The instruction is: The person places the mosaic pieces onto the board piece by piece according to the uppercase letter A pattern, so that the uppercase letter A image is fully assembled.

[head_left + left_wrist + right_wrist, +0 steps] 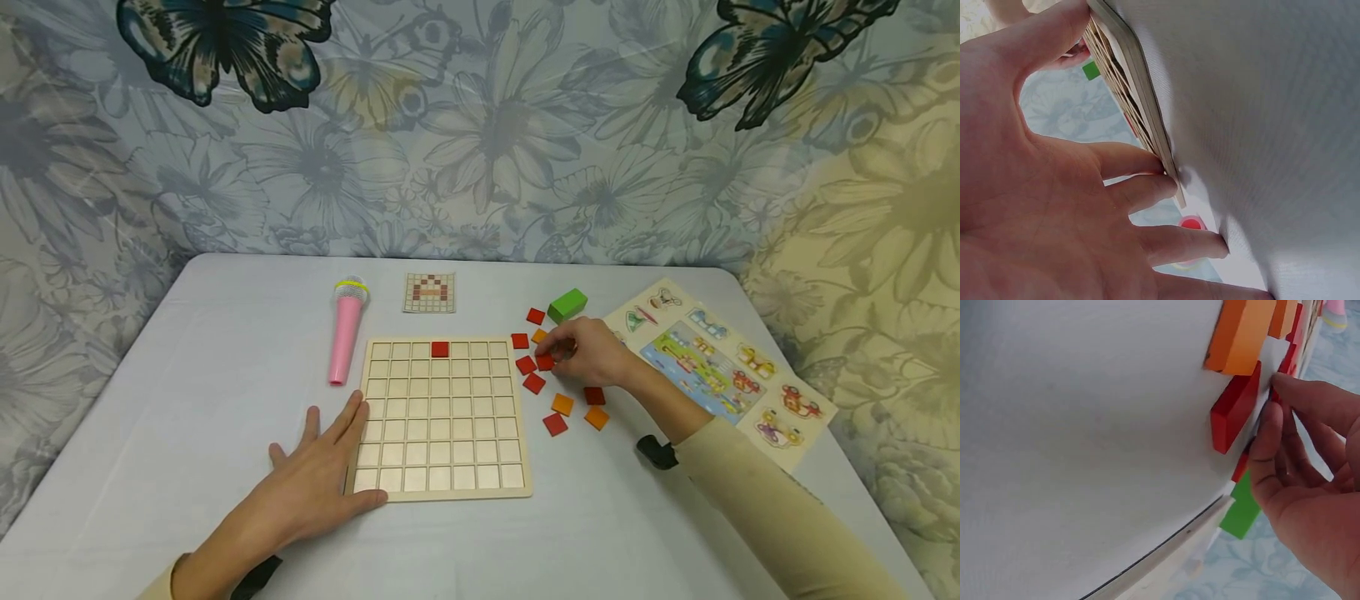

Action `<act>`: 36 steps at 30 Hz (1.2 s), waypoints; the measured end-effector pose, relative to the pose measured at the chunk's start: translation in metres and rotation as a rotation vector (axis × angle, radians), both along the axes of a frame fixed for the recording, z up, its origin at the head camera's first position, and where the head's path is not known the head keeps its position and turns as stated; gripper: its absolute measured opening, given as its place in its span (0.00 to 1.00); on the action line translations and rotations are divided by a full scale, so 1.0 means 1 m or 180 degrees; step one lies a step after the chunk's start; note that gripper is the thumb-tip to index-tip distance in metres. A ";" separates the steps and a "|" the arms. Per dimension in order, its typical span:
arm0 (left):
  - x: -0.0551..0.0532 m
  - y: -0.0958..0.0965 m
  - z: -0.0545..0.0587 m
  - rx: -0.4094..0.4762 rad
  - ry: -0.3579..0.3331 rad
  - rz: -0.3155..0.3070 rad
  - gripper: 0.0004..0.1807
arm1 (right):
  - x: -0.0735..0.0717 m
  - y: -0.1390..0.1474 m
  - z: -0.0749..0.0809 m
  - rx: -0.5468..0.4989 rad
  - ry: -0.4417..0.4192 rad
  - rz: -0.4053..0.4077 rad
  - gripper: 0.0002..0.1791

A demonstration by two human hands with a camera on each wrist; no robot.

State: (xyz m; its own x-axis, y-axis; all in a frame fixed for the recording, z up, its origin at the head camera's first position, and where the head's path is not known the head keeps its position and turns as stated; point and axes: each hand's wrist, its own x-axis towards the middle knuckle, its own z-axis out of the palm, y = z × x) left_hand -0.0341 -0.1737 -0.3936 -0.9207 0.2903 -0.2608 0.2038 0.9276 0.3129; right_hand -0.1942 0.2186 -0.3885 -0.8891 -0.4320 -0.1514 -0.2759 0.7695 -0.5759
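Observation:
A square wooden grid board (440, 454) lies on the table, with one red square tile (440, 350) in its far row. Fingers spread, my left hand (318, 479) rests at the board's near left corner, thumb on the near edge and two fingertips against the left side. Right of the board, my right hand (592, 354) pinches a red tile (545, 362) between thumb and fingertips, low over the table. In the right wrist view, those fingertips partly cover the tile. Around that hand lie loose red tiles (534, 383) and orange tiles (562, 405).
Beyond the board lies a small pattern card (429, 293). A pink microphone (346, 337) is at its left. A green block (567, 305) stands behind the loose tiles. An illustrated puzzle board (738, 367) lies at the right, partly under the right forearm.

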 end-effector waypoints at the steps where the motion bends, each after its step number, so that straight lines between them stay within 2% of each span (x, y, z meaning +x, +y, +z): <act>1: 0.000 0.000 0.000 0.0002 0.0001 0.0001 0.65 | 0.000 0.000 0.000 0.0002 0.0000 0.0002 0.15; 7: -0.001 0.000 0.000 0.0027 -0.0012 0.0013 0.64 | -0.001 -0.003 0.005 -0.0014 -0.0057 -0.0093 0.15; 23: -0.002 0.001 0.001 0.0002 -0.0020 -0.0006 0.64 | 0.003 -0.027 0.016 -0.0512 -0.0518 -0.0599 0.16; 29: -0.001 0.001 0.002 0.0005 -0.0008 -0.0012 0.63 | 0.001 -0.038 0.011 -0.0710 -0.0499 -0.0550 0.15; 36: 0.000 0.000 0.001 0.0015 0.0005 0.0018 0.63 | 0.000 -0.061 0.007 -0.0828 -0.0610 -0.0466 0.15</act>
State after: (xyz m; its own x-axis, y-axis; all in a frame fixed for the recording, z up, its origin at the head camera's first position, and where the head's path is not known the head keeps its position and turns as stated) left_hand -0.0345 -0.1736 -0.3925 -0.9227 0.2864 -0.2580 0.1992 0.9273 0.3169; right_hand -0.1942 0.1580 -0.3814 -0.9106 -0.3480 -0.2230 -0.0414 0.6136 -0.7886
